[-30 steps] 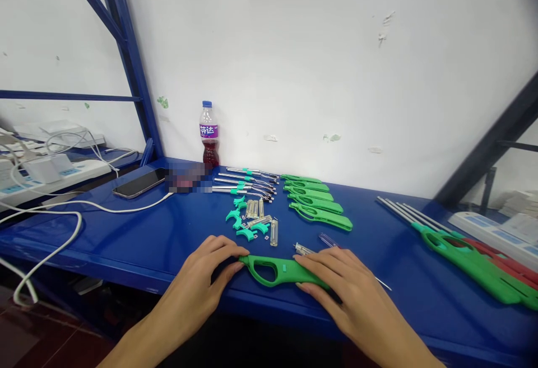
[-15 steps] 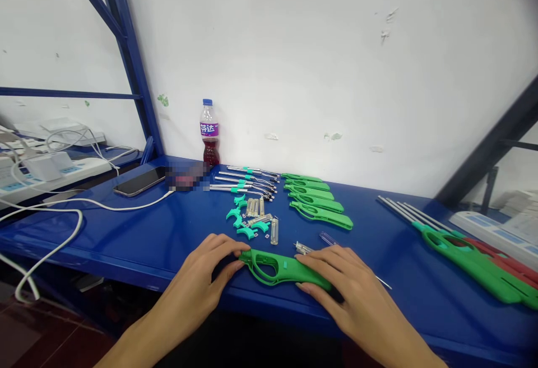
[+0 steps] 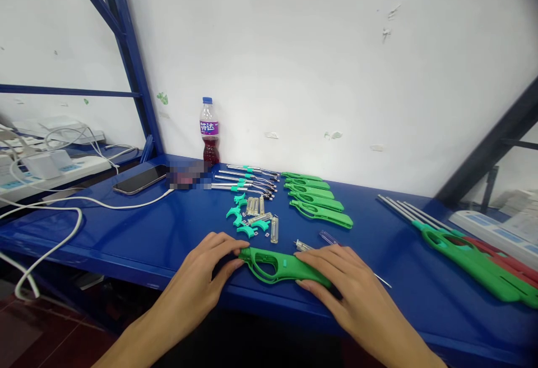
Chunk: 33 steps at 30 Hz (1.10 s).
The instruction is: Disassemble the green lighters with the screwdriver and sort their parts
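A green lighter casing (image 3: 290, 268) lies near the front edge of the blue table (image 3: 138, 239). My left hand (image 3: 212, 264) pinches its narrow left end between thumb and fingers. At the wide right end, my right hand (image 3: 342, 278) grips the casing, fingers above and thumb below. Just behind my right fingers is a small clear part (image 3: 302, 246), partly hidden, and a screwdriver with a clear purple handle (image 3: 328, 238) whose shaft passes under my right hand. Teal triggers (image 3: 246, 231) and clear fuel tanks (image 3: 274, 229) lie loose behind the casing.
Green half casings (image 3: 321, 214) and metal nozzle rods with wires (image 3: 229, 187) lie at the back. Assembled green lighters (image 3: 471, 261) and red ones sit at the right. A bottle (image 3: 210, 133), a phone (image 3: 140, 180), a white cable (image 3: 113, 207) and power strips are also around.
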Available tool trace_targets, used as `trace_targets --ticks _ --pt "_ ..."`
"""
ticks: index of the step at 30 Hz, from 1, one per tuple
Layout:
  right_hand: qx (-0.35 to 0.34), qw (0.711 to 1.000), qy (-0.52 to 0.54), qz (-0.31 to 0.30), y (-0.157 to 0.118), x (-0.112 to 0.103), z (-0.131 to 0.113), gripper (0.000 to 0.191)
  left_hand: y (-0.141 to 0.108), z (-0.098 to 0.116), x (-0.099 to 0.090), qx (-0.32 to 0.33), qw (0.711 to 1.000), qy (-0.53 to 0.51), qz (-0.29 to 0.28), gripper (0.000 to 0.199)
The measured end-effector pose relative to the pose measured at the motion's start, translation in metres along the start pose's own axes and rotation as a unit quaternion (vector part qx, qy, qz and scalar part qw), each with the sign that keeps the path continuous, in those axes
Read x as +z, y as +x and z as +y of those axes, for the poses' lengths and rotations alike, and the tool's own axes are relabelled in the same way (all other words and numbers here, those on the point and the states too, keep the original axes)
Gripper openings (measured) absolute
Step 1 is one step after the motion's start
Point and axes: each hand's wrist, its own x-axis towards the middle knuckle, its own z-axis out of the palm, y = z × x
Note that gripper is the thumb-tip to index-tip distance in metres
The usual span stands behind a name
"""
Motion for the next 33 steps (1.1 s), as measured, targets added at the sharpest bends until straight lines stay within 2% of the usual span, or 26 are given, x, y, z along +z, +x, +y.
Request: trace_targets --ticks 12,33 --pt "0.0 1.0 -0.01 0.003 -0.0001 -0.0015 -0.0004 0.033 -0.0016 -0.0053 0.0009 0.005 1.0 0.001 -0.006 0.026" --pt "0.005 1.0 0.014 -0.022 -0.0006 -0.0054 -0.0005 0.032 -0.0003 0.0014 -0.0021 0.002 1.0 0.011 -0.018 0.025"
